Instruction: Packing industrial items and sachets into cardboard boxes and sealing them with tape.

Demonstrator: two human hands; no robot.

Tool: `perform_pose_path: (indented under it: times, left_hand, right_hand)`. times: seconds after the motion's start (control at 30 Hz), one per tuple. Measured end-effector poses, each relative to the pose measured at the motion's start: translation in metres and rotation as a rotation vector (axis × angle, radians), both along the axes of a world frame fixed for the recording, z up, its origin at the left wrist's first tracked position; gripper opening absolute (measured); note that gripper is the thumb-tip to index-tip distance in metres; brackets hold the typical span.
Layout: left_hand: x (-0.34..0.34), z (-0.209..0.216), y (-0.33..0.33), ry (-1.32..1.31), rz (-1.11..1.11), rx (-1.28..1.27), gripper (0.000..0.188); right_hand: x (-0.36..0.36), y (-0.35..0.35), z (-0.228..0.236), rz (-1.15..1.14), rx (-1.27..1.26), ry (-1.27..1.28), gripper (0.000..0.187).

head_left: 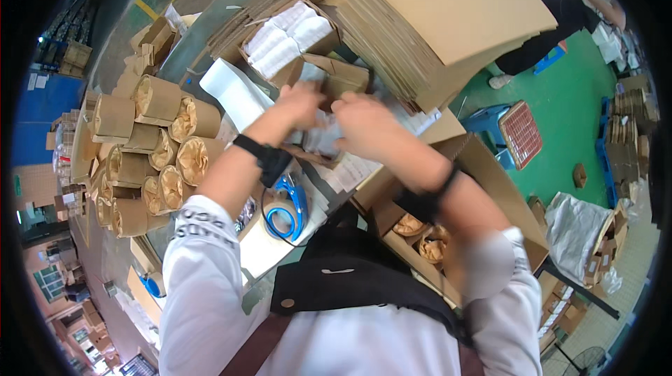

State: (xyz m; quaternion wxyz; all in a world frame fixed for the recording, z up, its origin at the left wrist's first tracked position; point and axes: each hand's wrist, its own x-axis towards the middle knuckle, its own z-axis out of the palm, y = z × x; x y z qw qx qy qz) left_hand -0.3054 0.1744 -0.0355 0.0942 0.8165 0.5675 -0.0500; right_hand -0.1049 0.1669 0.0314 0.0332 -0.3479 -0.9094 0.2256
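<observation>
A small open cardboard box stands on the table in front of me, its flaps raised. Over its near side are both of my hands, smeared by motion. My left hand is at the box's left edge, fingers pointing inward. My right hand is bent at the box's right side, thumb toward the middle. Between them lies a blurred greyish-white packet; whether either hand grips it cannot be made out. Behind the small box, a carton holds several white wrapped packs.
Flat cardboard sheets are stacked at the back right. Paper-filled cardboard tubes pile up on the left. A blue tape dispenser lies near my left forearm. Below my right arm stands a large open carton. Beyond is a stool.
</observation>
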Motion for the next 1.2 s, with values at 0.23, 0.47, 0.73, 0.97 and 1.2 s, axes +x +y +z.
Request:
perform_pose_path:
  times: [0.23,0.47,0.73,0.97,1.2]
  left_hand:
    - [-0.022,-0.016,-0.015,-0.094,-0.095,0.037,0.07]
    - [-0.023,-0.01,-0.045,-0.472,0.103,-0.111,0.058]
    - [-0.036,-0.006,-0.053,-0.928,0.381,-0.276,0.05]
    - [-0.004,0.045,-0.062,-1.769,0.569,-0.759,0.05]
    - [0.106,0.073,-0.131,-1.689,0.806,-1.202,0.048]
  right_hand:
    - [-0.055,0.016,-0.069,-0.027,-0.056,-0.504,0.081]
    - [-0.036,0.014,-0.059,-0.137,-0.235,-0.113,0.064]
    - [0.035,-0.027,0.033,-0.243,-0.198,0.512,0.045]
    - [0.217,-0.175,0.068,-1.009,-0.682,1.594,0.08]
    - [0.37,-0.246,-0.109,-1.875,-0.866,0.874,0.038]
